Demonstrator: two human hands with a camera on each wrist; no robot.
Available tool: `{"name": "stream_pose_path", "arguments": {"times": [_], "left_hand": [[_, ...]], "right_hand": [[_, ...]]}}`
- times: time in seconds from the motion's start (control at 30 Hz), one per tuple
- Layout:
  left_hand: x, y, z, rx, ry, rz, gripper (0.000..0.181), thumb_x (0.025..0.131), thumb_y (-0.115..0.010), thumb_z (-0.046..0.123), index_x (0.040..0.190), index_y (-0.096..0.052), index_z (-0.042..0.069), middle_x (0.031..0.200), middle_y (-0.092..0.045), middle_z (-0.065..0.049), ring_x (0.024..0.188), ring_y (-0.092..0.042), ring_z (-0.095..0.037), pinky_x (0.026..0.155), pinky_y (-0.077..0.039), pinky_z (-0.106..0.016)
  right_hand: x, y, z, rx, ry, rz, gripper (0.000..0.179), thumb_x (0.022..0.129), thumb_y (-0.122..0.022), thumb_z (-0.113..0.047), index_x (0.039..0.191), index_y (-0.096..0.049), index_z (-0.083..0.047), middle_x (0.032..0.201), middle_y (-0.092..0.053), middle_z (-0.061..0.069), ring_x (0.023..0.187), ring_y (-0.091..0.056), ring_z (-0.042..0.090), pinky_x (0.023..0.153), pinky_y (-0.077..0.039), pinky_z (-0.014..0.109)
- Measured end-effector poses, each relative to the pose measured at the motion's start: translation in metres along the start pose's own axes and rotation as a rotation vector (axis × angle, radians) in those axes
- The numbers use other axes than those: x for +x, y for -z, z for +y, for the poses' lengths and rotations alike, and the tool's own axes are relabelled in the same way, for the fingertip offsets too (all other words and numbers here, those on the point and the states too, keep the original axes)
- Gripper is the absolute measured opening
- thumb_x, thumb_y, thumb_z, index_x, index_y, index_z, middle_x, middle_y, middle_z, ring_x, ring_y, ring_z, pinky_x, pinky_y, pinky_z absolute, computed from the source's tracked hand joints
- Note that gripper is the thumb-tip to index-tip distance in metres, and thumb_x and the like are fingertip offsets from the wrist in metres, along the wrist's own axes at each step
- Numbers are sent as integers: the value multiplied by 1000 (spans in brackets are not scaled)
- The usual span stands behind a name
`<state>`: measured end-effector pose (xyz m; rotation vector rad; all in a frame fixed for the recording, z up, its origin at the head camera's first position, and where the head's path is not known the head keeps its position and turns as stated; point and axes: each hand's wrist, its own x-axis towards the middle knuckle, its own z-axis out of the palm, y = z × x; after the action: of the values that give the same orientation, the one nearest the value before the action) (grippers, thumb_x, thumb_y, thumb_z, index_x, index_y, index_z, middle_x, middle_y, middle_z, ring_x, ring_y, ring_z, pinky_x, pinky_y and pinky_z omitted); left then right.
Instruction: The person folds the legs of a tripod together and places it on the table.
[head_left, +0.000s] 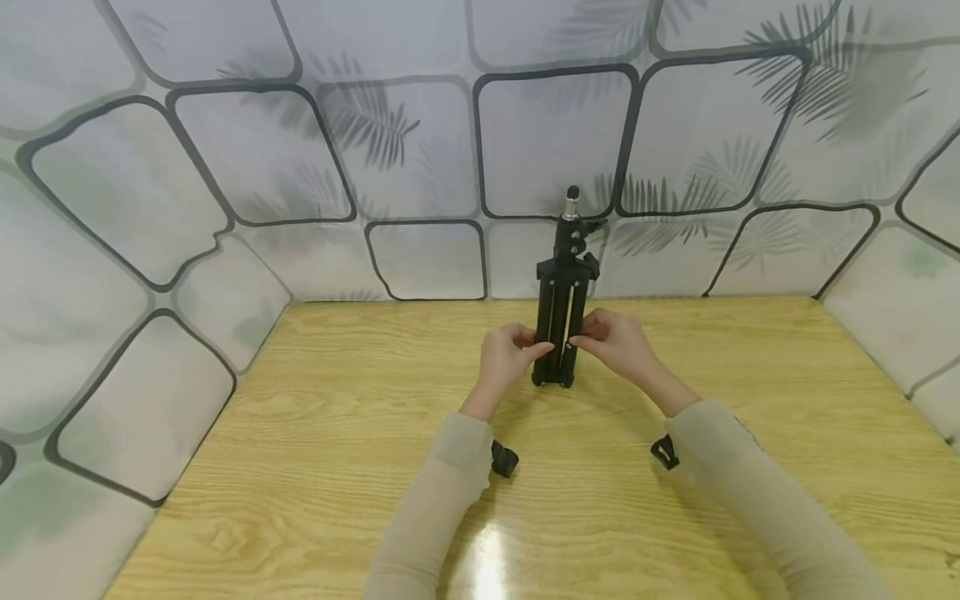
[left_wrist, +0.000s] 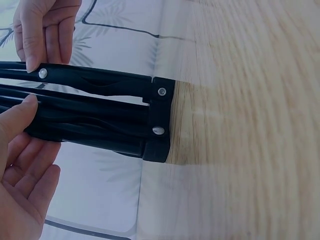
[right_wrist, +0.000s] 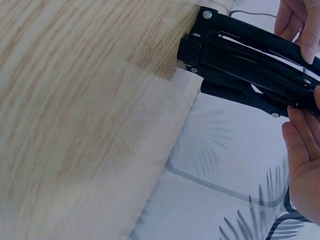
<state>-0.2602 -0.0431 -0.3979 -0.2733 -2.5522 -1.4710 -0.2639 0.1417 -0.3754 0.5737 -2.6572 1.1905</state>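
A black folded tripod stand (head_left: pixel 567 271) stands upright on the wooden table, its legs drawn in together and a silver stud with a black tip at the top. My left hand (head_left: pixel 510 354) pinches a leg on the left side, thumb in front and fingers behind. On the opposite side, my right hand (head_left: pixel 617 342) pinches another leg the same way. In the left wrist view, the tripod's lower end (left_wrist: pixel 159 120) with its silver rivets sits close over the wood. The right wrist view shows the legs (right_wrist: pixel 240 60) lying nearly parallel, with narrow gaps between them.
The wooden table (head_left: pixel 337 442) reaches back to a pale wall covering (head_left: pixel 420 167) with dark outlined blocks and leaf prints, close behind the tripod. Similar patterned walls flank the left and right. Small black fittings (head_left: pixel 504 459) show at both sleeve cuffs.
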Motion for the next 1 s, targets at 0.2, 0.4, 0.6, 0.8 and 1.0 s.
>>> {"name": "stream_pose_path", "arguments": {"times": [0.2,0.4,0.6,0.8,1.0], "left_hand": [[2,3,1,33,-29,-44,23,76,-70,26,87,-67,6,82,-64,-1,74,-58,-12,61,-48,-22],[5,7,2,63,-74,-80,23,79,-68,24,90,-66,4,84,-65,-5,75,-56,-14,64,-46,-24],[7,8,0,48,-90,-129,26,82,-65,21,97,-64,0,91,-64,-9,81,-59,-16,70,-48,-22],[8,7,-2,17,-103,-171,26,84,-62,17,102,-62,-2,96,-63,-11,87,-60,-18,72,-48,-21],[10,6,-4,-17,-104,-191,26,85,-59,15,106,-60,-2,99,-62,-12,91,-59,-19,76,-47,-22]], "right_hand": [[-2,7,1,35,5,-50,26,79,-68,-17,95,-60,2,92,-64,16,83,-62,28,71,-50,39],[-3,18,3,35,-14,-44,29,81,-66,-16,102,-59,3,101,-61,19,92,-59,31,78,-47,41],[-3,23,6,20,-38,-7,29,82,-65,-15,103,-58,4,104,-60,20,94,-58,31,77,-47,41],[-3,20,8,10,-26,1,30,81,-66,-13,104,-58,4,104,-59,21,95,-58,31,78,-47,40],[0,19,8,5,-30,12,34,81,-65,-12,108,-57,5,107,-58,21,98,-56,33,80,-46,41]]}}
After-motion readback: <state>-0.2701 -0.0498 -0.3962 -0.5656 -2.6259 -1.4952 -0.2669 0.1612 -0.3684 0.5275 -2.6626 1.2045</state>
